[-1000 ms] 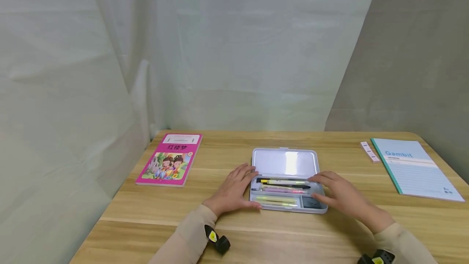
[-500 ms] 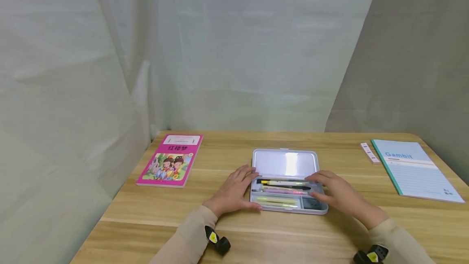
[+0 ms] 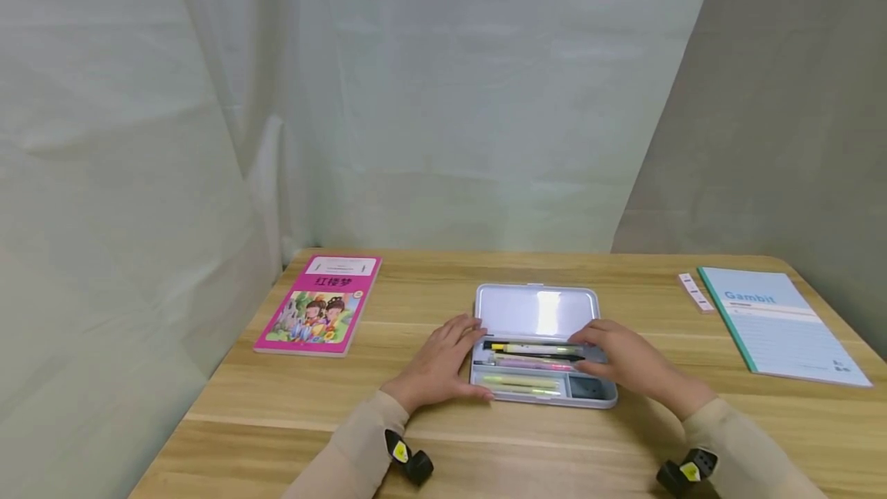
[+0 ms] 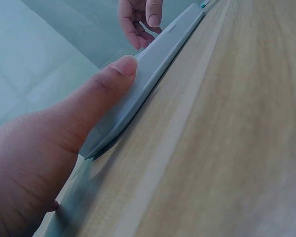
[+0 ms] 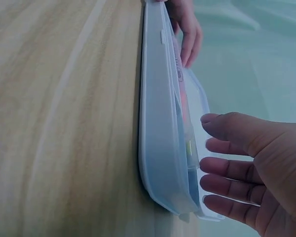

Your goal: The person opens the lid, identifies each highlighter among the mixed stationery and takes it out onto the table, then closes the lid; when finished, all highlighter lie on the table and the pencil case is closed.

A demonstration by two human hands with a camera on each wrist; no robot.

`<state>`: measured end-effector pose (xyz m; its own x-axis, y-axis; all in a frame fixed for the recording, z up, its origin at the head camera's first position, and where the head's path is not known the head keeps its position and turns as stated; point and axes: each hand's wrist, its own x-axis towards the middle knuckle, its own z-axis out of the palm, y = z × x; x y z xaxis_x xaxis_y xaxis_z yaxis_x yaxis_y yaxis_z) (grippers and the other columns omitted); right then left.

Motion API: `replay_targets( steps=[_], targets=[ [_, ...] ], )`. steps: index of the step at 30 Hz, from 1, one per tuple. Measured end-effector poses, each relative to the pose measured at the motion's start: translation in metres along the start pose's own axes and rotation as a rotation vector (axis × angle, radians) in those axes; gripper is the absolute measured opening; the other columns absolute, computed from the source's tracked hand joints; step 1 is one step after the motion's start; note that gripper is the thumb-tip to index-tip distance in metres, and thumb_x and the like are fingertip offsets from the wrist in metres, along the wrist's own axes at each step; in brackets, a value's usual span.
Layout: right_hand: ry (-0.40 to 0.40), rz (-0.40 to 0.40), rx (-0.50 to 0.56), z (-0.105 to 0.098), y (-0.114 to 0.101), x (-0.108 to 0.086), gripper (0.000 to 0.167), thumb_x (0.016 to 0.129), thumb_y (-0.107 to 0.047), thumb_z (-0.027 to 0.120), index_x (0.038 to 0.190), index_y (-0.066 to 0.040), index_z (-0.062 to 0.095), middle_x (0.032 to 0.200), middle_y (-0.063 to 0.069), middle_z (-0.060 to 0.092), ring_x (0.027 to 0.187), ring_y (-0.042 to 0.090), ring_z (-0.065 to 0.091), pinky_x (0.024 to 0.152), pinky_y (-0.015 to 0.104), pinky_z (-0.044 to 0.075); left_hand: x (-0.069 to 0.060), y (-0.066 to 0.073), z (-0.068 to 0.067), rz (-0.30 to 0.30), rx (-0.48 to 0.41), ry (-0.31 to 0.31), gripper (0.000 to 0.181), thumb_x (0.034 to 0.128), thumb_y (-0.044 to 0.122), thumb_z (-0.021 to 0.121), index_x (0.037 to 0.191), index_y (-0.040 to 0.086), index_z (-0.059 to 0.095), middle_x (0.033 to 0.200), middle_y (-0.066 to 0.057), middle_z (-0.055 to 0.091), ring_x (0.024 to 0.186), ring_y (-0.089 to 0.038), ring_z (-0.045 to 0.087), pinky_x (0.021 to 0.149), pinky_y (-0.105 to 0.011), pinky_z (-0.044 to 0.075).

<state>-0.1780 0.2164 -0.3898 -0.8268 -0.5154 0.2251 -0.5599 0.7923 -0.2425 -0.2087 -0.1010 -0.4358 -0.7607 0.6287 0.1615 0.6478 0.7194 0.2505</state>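
An open-lidded pencil case [image 3: 509, 310] lies on the table in the head view. My left hand [image 3: 438, 364] holds its left end, the thumb [image 4: 123, 66] pressed to the front wall and the fingers at the far left corner. My right hand [image 3: 627, 356] hovers over the right part, fingers apart and loosely bent, with nothing between them in the right wrist view. Several pens lie inside: a yellow-and-white one [image 3: 530, 348], a pinkish clear one [image 5: 187, 123], and yellowish sticks [image 3: 520, 385] in the front compartment. A dark block [image 3: 587, 387] fills the small front-right compartment.
A pink picture-covered book [image 3: 319, 306] lies at the table's left. On the right are a notebook [image 3: 786, 329] marked "Gambit" and a small pink-and-white strip [image 3: 696, 293]. A pale curtain [image 3: 457, 98] hangs behind the wooden table [image 3: 527, 445].
My right hand has moved left over the pencil case, from its right end toward the pens. My left hand stays in place on the left end.
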Motion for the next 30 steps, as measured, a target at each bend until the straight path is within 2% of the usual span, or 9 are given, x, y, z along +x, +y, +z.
replay_targets(
  steps=[10, 16, 23, 30],
  targets=[
    [-0.067, -0.003, -0.016, 0.002, -0.001, 0.008, 0.027, 0.079, -0.024, 0.078, 0.099, -0.008, 0.072, 0.091, -0.003, 0.065, 0.082, 0.008, 0.058, 0.077, 0.033, 0.057, -0.001, 0.000, 0.000, 0.013, -0.002, 0.011, 0.098, 0.0701, 0.073, 0.066, 0.145, 0.014, 0.041, 0.153, -0.005, 0.034, 0.145, -0.027, 0.028, 0.119, -0.046, 0.028],
    [-0.075, -0.003, -0.022, 0.003, -0.001, 0.012, 0.025, 0.078, -0.024, 0.079, 0.097, -0.009, 0.072, 0.087, -0.004, 0.062, 0.077, 0.005, 0.054, 0.073, 0.029, 0.055, -0.001, 0.000, 0.000, 0.018, 0.004, 0.020, 0.099, 0.0700, 0.074, 0.065, 0.145, 0.014, 0.042, 0.153, -0.005, 0.035, 0.144, -0.027, 0.029, 0.119, -0.046, 0.028],
    [-0.103, 0.025, 0.018, 0.005, -0.001, 0.016, 0.022, 0.078, -0.026, 0.079, 0.092, -0.011, 0.071, 0.084, -0.006, 0.059, 0.074, 0.004, 0.050, 0.068, 0.025, 0.052, 0.000, 0.000, 0.000, 0.013, 0.005, 0.014, 0.099, 0.0702, 0.075, 0.065, 0.145, 0.014, 0.041, 0.153, -0.005, 0.034, 0.144, -0.027, 0.029, 0.119, -0.046, 0.028],
    [-0.134, 0.028, 0.074, 0.007, -0.003, 0.017, 0.016, 0.080, -0.022, 0.077, 0.087, -0.013, 0.066, 0.080, -0.009, 0.056, 0.071, 0.002, 0.047, 0.063, 0.021, 0.047, 0.000, 0.000, 0.000, 0.010, 0.008, 0.010, 0.099, 0.0704, 0.075, 0.065, 0.145, 0.014, 0.041, 0.154, -0.004, 0.034, 0.145, -0.026, 0.028, 0.119, -0.045, 0.028]
  ],
)
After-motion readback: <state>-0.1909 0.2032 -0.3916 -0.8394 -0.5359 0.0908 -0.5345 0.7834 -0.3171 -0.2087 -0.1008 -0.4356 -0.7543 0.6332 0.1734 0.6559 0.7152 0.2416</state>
